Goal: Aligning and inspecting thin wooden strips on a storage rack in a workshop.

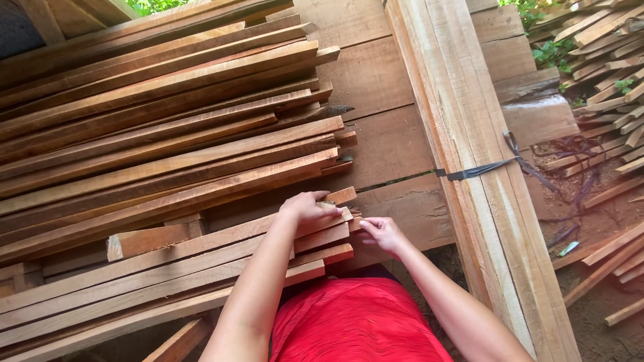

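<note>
Rough planks form the workbench (389,144) of an open-air timber yard, with wooden strips stacked across it and more offcuts on the dirt at 3 o'clock. At the near end of the lower stack (154,268), the left hand (305,206) lies palm-down over the ends of the top slats (329,218), fingers curled over their tips and pressing rather than pinching. The right hand (382,231) sits just at 4 o'clock of it, fingertips touching the cut ends of the same slats, loosely cupped and wrapped around nothing. So the slat ends lie under the left palm and against the right fingertips, between the two hands. To square these ends well, I judge the left hand should hold the strips flat while the right taps each end flush, keeping fingers clear of splintery edges. A larger pile of strips (168,127) spreads at 10 o'clock, a heavy pale beam (469,154) runs up at 1 o'clock, bound by a dark strap (479,171). Red clothing (355,322) shows at 6 o'clock
</note>
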